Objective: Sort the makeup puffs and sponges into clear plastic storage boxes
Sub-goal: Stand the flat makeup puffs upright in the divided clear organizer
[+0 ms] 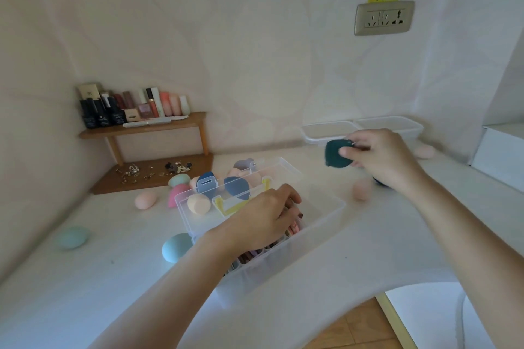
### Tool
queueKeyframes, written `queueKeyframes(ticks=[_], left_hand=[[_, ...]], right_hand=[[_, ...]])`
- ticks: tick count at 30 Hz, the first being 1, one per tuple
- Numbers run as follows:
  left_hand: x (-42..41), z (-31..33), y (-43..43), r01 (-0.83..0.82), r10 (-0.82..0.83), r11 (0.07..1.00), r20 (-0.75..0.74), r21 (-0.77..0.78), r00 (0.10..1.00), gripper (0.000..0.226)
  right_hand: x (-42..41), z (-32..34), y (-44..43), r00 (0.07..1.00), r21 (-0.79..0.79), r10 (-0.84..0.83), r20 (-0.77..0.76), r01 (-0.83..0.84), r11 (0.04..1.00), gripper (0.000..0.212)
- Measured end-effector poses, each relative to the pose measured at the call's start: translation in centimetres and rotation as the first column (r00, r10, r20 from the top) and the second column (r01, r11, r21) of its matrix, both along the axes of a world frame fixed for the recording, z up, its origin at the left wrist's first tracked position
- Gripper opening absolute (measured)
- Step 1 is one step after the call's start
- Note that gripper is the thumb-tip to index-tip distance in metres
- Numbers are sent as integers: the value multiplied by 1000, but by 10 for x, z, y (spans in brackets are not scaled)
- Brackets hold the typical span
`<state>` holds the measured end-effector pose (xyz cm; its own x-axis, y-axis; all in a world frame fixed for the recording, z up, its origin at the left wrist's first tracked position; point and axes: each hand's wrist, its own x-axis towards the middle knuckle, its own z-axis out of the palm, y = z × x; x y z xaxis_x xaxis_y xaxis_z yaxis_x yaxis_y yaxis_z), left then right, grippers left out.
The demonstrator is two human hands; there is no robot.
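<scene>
My right hand point(380, 156) pinches a dark teal sponge point(336, 154) in the air, above the table and right of the clear storage box point(323, 208). My left hand point(266, 218) reaches into that box with curled fingers among flat pink and brown puffs point(295, 228); what it holds is hidden. A yellow sponge point(198, 204) and a blue one point(236, 187) lie at the box's far end. Loose egg sponges sit around: peach point(145, 200), pink point(177, 194), mint point(71, 236), light blue point(174, 246), and peach on the right point(362, 188).
Two shallow clear trays point(326, 130) point(397, 123) stand at the back right against the wall. A wooden corner shelf point(147, 127) holds cosmetics bottles, with small earrings point(153, 170) below. A white box point(502, 150) sits far right. The table edge curves at lower right.
</scene>
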<state>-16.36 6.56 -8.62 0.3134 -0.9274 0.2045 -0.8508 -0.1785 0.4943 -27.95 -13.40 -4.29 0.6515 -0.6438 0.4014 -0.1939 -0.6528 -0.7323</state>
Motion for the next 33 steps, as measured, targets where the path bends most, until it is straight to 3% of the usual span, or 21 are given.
queueKeyframes(ticks=[4, 13, 21, 26, 33], left_hand=[[0, 1, 3, -1, 1, 999, -4, -34, 1000, 22], [4, -1, 2, -22, 22, 1000, 27, -8, 999, 31], [4, -4, 1, -31, 32, 998, 13, -58, 999, 33], [6, -6, 0, -31, 33, 996, 18, -84, 999, 35], [8, -9, -2, 11, -9, 998, 39, -60, 999, 33]], right_hand=[[1, -11, 51, 989, -67, 96, -111, -104, 992, 9], [-2, -18, 76, 974, -329, -71, -217, -5, 944, 10], [4, -26, 80, 963, -329, -10, -269, -82, 941, 19], [15, -27, 93, 876, -552, -129, -465, -173, 815, 12], [20, -37, 92, 848, -493, -41, -528, -268, 828, 21]])
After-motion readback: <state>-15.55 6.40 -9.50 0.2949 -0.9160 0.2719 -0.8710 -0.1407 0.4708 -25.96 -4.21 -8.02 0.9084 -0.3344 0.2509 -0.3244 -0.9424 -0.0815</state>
